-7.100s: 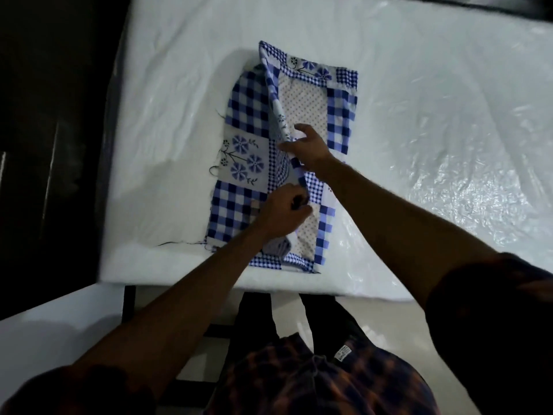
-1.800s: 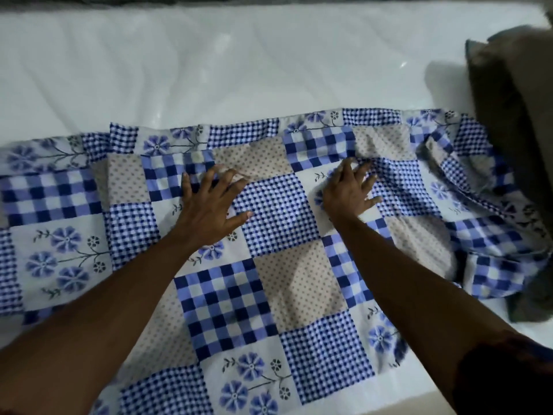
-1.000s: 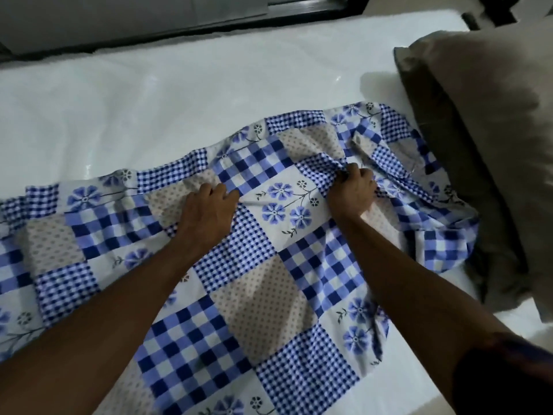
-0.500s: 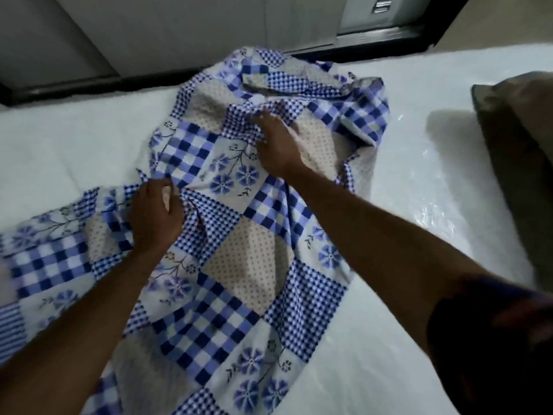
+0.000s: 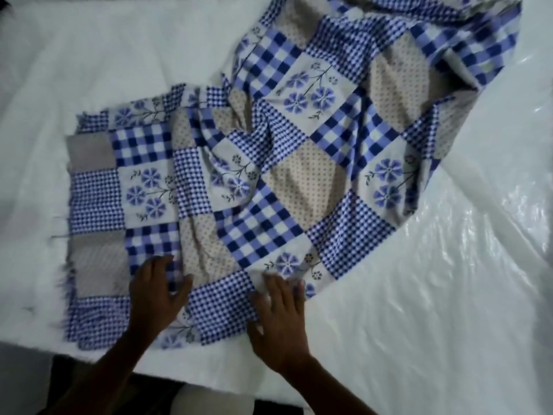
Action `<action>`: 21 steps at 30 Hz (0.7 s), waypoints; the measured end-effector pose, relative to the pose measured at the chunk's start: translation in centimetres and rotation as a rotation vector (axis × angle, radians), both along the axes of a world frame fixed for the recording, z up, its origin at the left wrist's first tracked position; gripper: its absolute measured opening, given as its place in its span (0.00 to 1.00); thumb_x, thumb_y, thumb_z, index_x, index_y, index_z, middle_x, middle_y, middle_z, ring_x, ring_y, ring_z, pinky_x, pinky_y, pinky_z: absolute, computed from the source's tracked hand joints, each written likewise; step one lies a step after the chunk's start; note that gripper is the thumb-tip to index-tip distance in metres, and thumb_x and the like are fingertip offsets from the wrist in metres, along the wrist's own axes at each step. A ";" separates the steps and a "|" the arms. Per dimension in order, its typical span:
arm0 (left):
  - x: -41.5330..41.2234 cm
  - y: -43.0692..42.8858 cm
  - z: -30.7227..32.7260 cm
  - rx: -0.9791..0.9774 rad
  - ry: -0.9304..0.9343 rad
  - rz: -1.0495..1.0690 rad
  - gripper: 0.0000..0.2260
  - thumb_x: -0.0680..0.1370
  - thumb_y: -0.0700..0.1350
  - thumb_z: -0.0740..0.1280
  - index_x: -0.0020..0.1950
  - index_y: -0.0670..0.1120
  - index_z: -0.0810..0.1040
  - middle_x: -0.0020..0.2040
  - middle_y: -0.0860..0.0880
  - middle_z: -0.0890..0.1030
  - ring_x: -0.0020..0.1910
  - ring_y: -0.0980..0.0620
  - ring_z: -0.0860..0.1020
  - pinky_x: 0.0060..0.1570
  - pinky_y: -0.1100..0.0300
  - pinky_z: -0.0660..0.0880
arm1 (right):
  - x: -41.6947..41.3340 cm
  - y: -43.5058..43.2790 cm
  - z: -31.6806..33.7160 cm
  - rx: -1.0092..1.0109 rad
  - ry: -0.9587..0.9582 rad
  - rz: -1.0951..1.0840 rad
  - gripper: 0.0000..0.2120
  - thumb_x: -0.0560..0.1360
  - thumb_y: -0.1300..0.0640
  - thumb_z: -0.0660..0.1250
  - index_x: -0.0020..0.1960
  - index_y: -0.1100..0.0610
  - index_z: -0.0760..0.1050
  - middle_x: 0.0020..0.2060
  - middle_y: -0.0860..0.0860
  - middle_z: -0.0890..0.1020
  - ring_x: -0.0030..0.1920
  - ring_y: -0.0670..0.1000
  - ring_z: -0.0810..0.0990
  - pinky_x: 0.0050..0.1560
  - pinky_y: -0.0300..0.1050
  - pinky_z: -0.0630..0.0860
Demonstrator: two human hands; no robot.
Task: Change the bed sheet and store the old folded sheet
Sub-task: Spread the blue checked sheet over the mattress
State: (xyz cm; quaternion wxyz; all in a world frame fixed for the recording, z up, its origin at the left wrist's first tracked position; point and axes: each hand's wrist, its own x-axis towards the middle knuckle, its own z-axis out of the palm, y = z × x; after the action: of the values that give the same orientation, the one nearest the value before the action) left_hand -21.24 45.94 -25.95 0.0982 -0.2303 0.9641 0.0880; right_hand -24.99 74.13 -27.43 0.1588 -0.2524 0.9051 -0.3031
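A blue, white and beige patchwork sheet point(image 5: 299, 163) lies partly spread and wrinkled over the white mattress point(image 5: 434, 295), running from the near left corner up to the far right. My left hand point(image 5: 155, 298) rests flat on the sheet near its front edge, fingers spread. My right hand point(image 5: 279, 316) presses flat on the sheet's near edge to the right of it, fingers straight. Neither hand grips the cloth.
The mattress has a shiny plastic cover point(image 5: 478, 229) on its right part. Its front edge point(image 5: 209, 381) runs just below my hands, with a dark gap point(image 5: 74, 372) and pale floor beneath.
Both hands have let go of the bunched sheet and come back to its near edge, now lying flat on it. The view has dropped toward the bed's front edge; the pillow is out of view.
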 end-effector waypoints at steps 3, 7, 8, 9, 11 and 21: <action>3.6 -1.9 0.4 -0.025 -0.159 0.153 0.33 0.69 0.55 0.71 0.68 0.39 0.72 0.59 0.35 0.75 0.55 0.32 0.75 0.48 0.37 0.76 | 2.5 -2.2 0.2 -0.036 0.013 0.312 0.31 0.67 0.47 0.72 0.69 0.48 0.71 0.75 0.53 0.67 0.76 0.59 0.63 0.72 0.69 0.60; 6.0 -4.5 0.7 -0.008 -0.282 0.232 0.36 0.67 0.42 0.79 0.73 0.41 0.70 0.63 0.34 0.74 0.59 0.29 0.74 0.51 0.34 0.75 | 4.4 -6.0 -0.6 -0.005 -0.039 0.630 0.32 0.65 0.54 0.73 0.69 0.51 0.73 0.76 0.55 0.65 0.75 0.59 0.63 0.72 0.66 0.63; 6.2 -5.1 0.6 -0.019 -0.296 0.211 0.36 0.66 0.42 0.80 0.72 0.41 0.71 0.63 0.34 0.73 0.58 0.28 0.74 0.50 0.34 0.75 | 4.6 -7.3 -0.5 0.030 -0.042 0.669 0.34 0.64 0.54 0.75 0.70 0.51 0.73 0.76 0.55 0.66 0.75 0.60 0.63 0.72 0.66 0.64; 6.4 -5.8 0.5 -0.038 -0.306 0.169 0.35 0.66 0.42 0.80 0.71 0.40 0.72 0.61 0.34 0.73 0.56 0.28 0.75 0.47 0.35 0.76 | 4.8 -8.6 -0.3 0.073 -0.045 0.706 0.37 0.63 0.54 0.77 0.71 0.51 0.71 0.76 0.55 0.65 0.74 0.60 0.64 0.72 0.64 0.65; 6.4 -7.4 -0.1 -0.088 -0.311 0.067 0.26 0.70 0.46 0.75 0.64 0.38 0.74 0.55 0.34 0.76 0.50 0.30 0.77 0.43 0.37 0.77 | 5.3 -11.1 0.4 0.149 -0.027 0.752 0.39 0.65 0.53 0.76 0.74 0.51 0.67 0.77 0.55 0.62 0.75 0.59 0.62 0.71 0.64 0.62; 6.3 -8.4 1.3 0.016 -0.509 -0.267 0.18 0.77 0.48 0.69 0.64 0.43 0.74 0.59 0.38 0.79 0.57 0.38 0.78 0.54 0.50 0.74 | 6.5 -15.4 2.3 0.427 0.077 0.610 0.15 0.72 0.56 0.59 0.54 0.51 0.82 0.51 0.50 0.82 0.51 0.58 0.80 0.59 0.57 0.69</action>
State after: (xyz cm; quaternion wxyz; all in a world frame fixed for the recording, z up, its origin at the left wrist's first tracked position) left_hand -14.97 37.56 -24.68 0.3494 -0.1150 0.9297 0.0211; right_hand -18.48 58.71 -25.14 0.2567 -0.4827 0.8365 -0.0364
